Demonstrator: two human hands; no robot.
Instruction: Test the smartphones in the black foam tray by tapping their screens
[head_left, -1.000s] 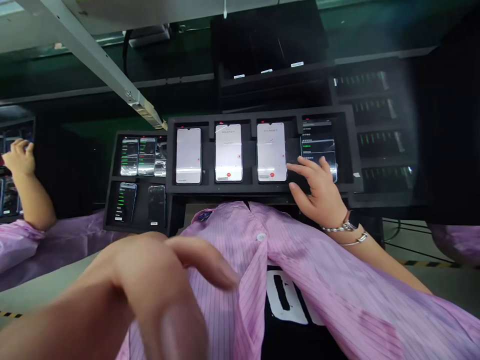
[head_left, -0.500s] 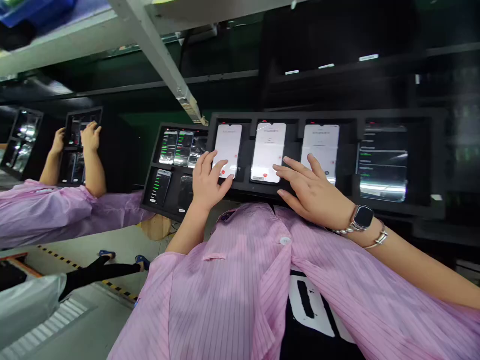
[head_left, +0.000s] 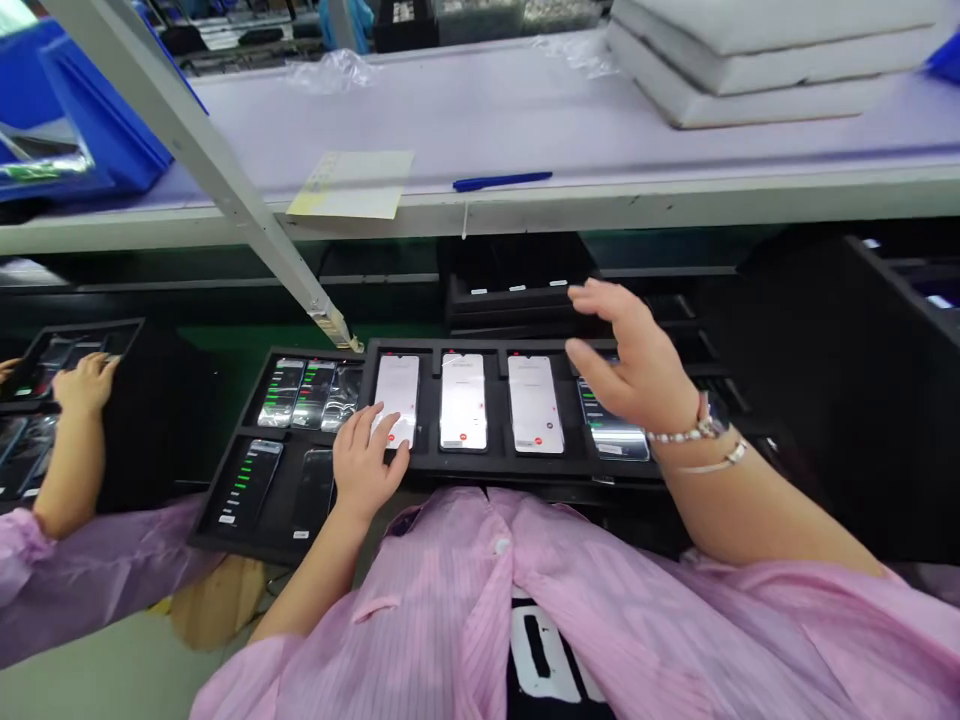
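Note:
A black tray (head_left: 499,460) in front of me holds a row of smartphones. The leftmost phone (head_left: 397,385), the second phone (head_left: 463,400) and the third phone (head_left: 535,400) have bright white screens with a red button near the bottom. My left hand (head_left: 367,460) lies over the lower left of the leftmost phone, fingers spread, holding nothing. Raised above the right end of the tray, my right hand (head_left: 637,365) is empty, with thumb and fingers apart. It partly covers a fourth phone (head_left: 619,440) with a dark screen and green text.
A second black tray (head_left: 285,440) with several dark-screened phones adjoins on the left. A co-worker's hand (head_left: 84,380) is over another tray at far left. Above runs a shelf (head_left: 570,200) with a blue pen (head_left: 502,181), paper (head_left: 352,185) and white boxes (head_left: 757,70). A slanted post (head_left: 225,180) comes down by the trays.
My right hand has lifted from between the second and third phones and moved right, over the fourth. A red button now shows on the third phone. The view has tilted up, showing the shelf.

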